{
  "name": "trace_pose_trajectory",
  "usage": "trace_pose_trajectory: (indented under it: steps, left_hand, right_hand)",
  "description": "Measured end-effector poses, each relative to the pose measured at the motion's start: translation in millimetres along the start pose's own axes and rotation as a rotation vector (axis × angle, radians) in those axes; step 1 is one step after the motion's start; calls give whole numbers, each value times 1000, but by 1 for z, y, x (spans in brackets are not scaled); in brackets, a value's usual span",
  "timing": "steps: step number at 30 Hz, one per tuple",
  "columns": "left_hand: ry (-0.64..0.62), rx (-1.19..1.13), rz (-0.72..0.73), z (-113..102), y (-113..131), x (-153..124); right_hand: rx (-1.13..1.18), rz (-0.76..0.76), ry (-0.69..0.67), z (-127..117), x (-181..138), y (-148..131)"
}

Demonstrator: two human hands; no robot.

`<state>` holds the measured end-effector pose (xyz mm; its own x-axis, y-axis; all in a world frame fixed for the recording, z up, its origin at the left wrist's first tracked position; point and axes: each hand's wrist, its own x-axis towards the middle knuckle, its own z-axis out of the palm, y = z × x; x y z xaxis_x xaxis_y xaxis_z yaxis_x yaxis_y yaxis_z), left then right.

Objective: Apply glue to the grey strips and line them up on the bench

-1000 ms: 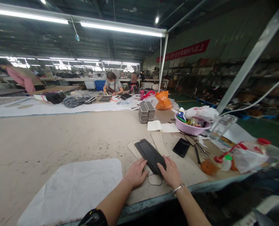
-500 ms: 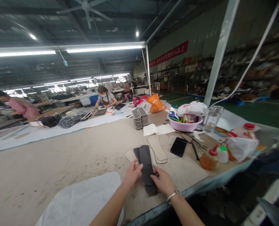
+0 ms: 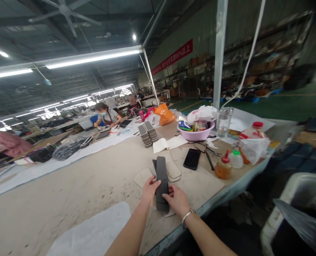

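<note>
A long dark grey panel [image 3: 162, 170] is gripped at its two long edges, low over the table. On its left edge my left hand [image 3: 149, 190] is closed, thumb on top. Opposite it, my right hand [image 3: 176, 199], with a bracelet on the wrist, pinches the right edge. Another dark piece [image 3: 154, 163] peeks out behind the panel's upper left side; most of it is hidden. Pale flat cut pieces [image 3: 174, 169] with dark edges lie just beyond, and a beige piece [image 3: 142, 177] lies to the left.
Stacked grey pieces [image 3: 147, 134] stand beyond an open notebook [image 3: 163, 145]. Rightward are a phone [image 3: 191, 159], a purple basin [image 3: 196, 135], a glass jar [image 3: 224, 122], a red-capped glue bottle [image 3: 223, 166] and a bagged bottle [image 3: 254, 144]. A co-worker [image 3: 107, 115] sits across the table.
The view has swung right, so the scene sits further left. The dark panel now stands straighter and covers more of the dark piece behind it. Both hands keep hold of it.
</note>
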<state>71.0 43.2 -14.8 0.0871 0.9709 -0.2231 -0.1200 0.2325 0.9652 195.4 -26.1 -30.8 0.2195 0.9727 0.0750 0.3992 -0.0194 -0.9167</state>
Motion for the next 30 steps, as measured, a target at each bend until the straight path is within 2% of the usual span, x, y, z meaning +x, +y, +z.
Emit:
trace_pose_trajectory:
  steps: [4, 8, 11, 14, 18, 21, 24, 27, 30]
  left_hand:
    - [-118, -88, -48, 11, -2, -7]
    - [-58, -145, -68, 16, -5, -10]
    - [-37, -137, -22, 18, -5, -13]
    - [-87, -194, 38, 18, -4, -19]
    - [-190, -280, 5, 15, 0, -28]
    - [-236, -274, -28, 12, 1, -31]
    - [-164, -182, -62, 14, -1, -29]
    - [-43, -56, -13, 19, -2, -26]
    - [18, 14, 63, 28, 1, -24]
  right_hand:
    - [-5, 8, 66, -2, 6, 4]
    - [43, 15, 82, 0, 5, 5]
    - [83, 13, 85, 1, 3, 4]
    - [139, 23, 142, -2, 4, 2]
    - [245, 81, 246, -11, 9, 1]
    - [391, 91, 167, -16, 10, -1]
    - [516, 75, 79, -17, 9, -3]
    - [564, 101, 101, -17, 9, -2]
    - [604, 115, 135, -16, 11, 0]
